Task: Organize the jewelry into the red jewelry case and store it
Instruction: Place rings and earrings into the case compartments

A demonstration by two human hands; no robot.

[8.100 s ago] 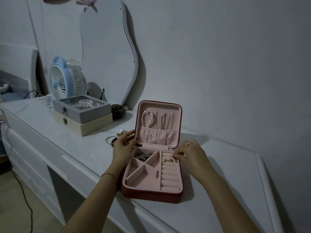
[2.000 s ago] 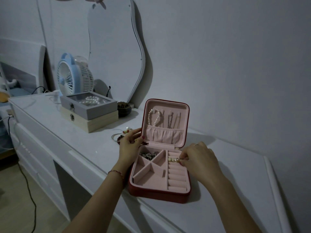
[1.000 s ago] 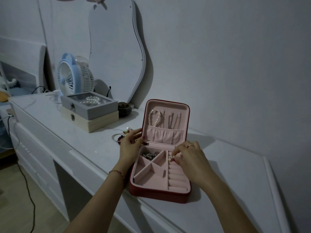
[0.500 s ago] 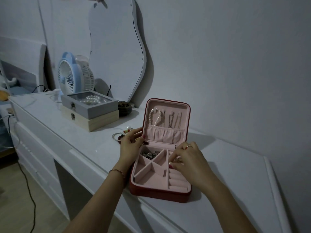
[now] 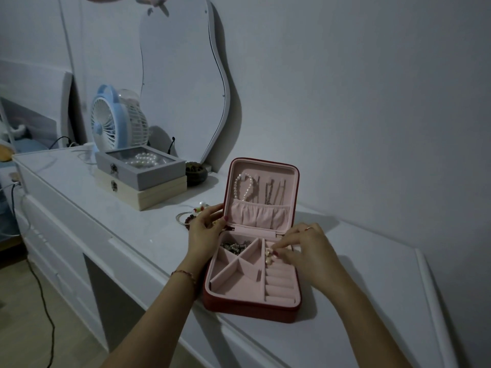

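White desk (image 5: 148, 235) | open red jewelry case with pink lining (image 5: 252, 305) | right hand (image 5: 305, 251) pinches small gold earrings (image 5: 269, 254) over far ring rolls | left hand (image 5: 204, 229) grips lid's left edge, nearer loose bracelets (image 5: 186, 217).

the red jewelry case (image 5: 249, 310) has a smooth, leather-like shell and matt pink velvety lining; beside the case, the dresser top (image 5: 148, 229) looks glossy white, the pearl strand (image 5: 243, 188) lustrous.
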